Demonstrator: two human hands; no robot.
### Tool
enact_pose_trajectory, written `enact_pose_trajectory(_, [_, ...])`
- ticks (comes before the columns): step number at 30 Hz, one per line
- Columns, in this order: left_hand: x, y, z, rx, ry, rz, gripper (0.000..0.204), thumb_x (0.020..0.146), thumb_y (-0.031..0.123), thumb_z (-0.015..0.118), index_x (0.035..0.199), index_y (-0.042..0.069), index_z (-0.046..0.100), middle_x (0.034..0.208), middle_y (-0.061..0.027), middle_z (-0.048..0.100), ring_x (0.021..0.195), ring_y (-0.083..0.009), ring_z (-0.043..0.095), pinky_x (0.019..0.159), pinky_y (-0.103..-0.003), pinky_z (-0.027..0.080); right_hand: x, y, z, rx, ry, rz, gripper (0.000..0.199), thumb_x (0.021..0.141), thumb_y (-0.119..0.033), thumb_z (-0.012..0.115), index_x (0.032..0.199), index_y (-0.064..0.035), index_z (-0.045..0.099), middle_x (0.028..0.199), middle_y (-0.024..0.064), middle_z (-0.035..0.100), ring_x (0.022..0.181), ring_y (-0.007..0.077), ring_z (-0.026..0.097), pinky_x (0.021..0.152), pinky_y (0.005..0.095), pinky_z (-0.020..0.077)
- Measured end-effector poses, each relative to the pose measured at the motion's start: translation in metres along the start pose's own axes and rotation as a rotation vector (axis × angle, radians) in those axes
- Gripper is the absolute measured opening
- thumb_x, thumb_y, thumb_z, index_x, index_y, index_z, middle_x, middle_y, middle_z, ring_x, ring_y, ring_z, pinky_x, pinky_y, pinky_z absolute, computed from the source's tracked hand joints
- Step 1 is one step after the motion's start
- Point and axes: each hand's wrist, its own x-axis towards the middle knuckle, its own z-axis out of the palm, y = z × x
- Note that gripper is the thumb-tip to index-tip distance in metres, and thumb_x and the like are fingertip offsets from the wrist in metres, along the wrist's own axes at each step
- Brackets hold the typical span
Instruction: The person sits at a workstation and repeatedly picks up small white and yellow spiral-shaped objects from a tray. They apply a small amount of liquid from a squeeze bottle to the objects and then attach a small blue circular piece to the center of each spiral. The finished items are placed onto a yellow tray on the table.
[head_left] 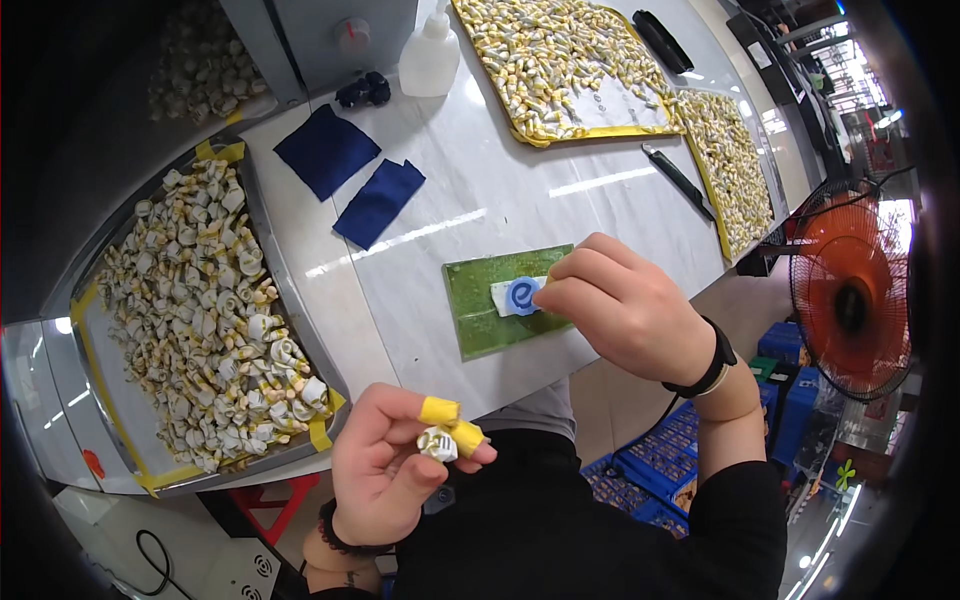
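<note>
My left hand (385, 470), with yellow wraps on two fingertips, pinches a small white knob-like piece (437, 444) with dark stripes above the table's near edge. My right hand (635, 305) is closed, its fingertips pressed together at the right side of a blue round piece (522, 296) with a dark swirl. Whatever those fingertips hold is hidden by the hand. Beneath the blue piece, a white strip (499, 299) lies on a green rectangular pad (480, 335). The pad rests flat on the marble-patterned table (430, 275).
A tray (85, 330) of white and yellow pieces stands left. Two more piled trays (590, 131) (722, 225) sit at the back right. Nearby are a black-handled cutter (680, 182), blue cloths (327, 150) (380, 203), a white bottle (429, 62) and an orange fan (850, 285).
</note>
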Motion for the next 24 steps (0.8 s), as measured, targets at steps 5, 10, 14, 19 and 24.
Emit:
enact_pose_trajectory(5, [0.007, -0.011, -0.006, -0.190, -0.035, -0.091, 0.051, 0.084, 0.037, 0.065, 0.106, -0.006, 0.049, 0.092, -0.0163, 0.063, 0.083, -0.0200, 0.065, 0.073, -0.030, 0.053, 0.001, 0.000, 0.006, 0.042, -0.021, -0.001, 0.019, 0.068, -0.001, 0.059, 0.088, -0.0016, 0.057, 0.081, 0.0078, 0.053, 0.078, 0.0244, 0.053, 0.069, 0.0309, 0.0476])
enact_pose_trajectory(10, [0.013, -0.014, -0.005, -0.298, -0.069, -0.216, 0.048, 0.084, 0.035, 0.066, 0.103, -0.007, 0.053, 0.090, -0.0145, 0.064, 0.079, -0.0182, 0.066, 0.072, -0.029, 0.053, 0.007, -0.012, -0.004, 0.219, 0.215, 0.082, 0.017, 0.066, 0.005, 0.070, 0.080, -0.0019, 0.064, 0.074, 0.0072, 0.059, 0.066, 0.0218, 0.058, 0.056, 0.0300, 0.0466])
enact_pose_trajectory(14, [0.018, -0.014, -0.005, -0.415, -0.160, -0.329, 0.045, 0.086, 0.034, 0.064, 0.103, -0.007, 0.053, 0.088, -0.0138, 0.064, 0.077, -0.0176, 0.065, 0.070, -0.027, 0.053, 0.014, -0.028, -0.011, 0.456, 0.297, 0.013, 0.016, 0.064, 0.002, 0.072, 0.079, -0.0046, 0.069, 0.074, 0.0055, 0.062, 0.063, 0.0191, 0.058, 0.057, 0.0281, 0.0477])
enact_pose_trajectory(19, [0.020, -0.014, -0.002, -0.499, -0.224, -0.393, 0.040, 0.089, 0.033, 0.060, 0.100, -0.005, 0.053, 0.084, -0.0134, 0.064, 0.075, -0.0170, 0.065, 0.067, -0.025, 0.051, 0.019, -0.028, -0.007, 0.581, 0.329, -0.190, 0.018, 0.068, 0.002, 0.067, 0.086, 0.0007, 0.066, 0.079, 0.0091, 0.061, 0.066, 0.0217, 0.059, 0.055, 0.0290, 0.0475])
enact_pose_trajectory(24, [0.021, -0.013, 0.003, -0.527, -0.232, -0.436, 0.037, 0.091, 0.032, 0.057, 0.099, -0.004, 0.053, 0.081, -0.0124, 0.064, 0.073, -0.0163, 0.064, 0.064, -0.024, 0.049, 0.019, -0.030, -0.003, 0.498, 0.331, -0.234, 0.013, 0.068, -0.001, 0.069, 0.081, -0.0040, 0.070, 0.078, 0.0056, 0.063, 0.066, 0.0189, 0.060, 0.057, 0.0268, 0.0501])
